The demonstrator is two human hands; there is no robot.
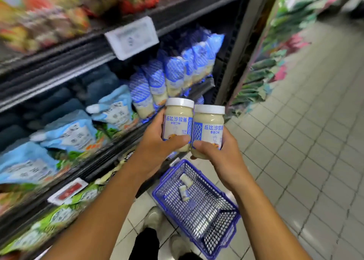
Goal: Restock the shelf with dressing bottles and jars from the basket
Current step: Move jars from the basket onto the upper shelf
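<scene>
I hold two white-lidded jars of pale dressing with blue labels, side by side and touching, in front of the shelf. My left hand (155,141) grips the left jar (178,120); my right hand (220,155) grips the right jar (208,127). Below them on the floor stands the blue wire basket (222,226), with two small white packs (185,187) lying inside. On the shelf (202,88) just behind the jars stands a row of blue-and-white dressing bottles in bags (173,76).
Light blue pouches (74,133) fill the shelf to the left, green packs (49,224) sit on the shelf below, and snack bags above. A white price tag (132,37) juts from the upper shelf edge. Tiled aisle floor (315,141) opens right. My shoes (155,218) stand beside the basket.
</scene>
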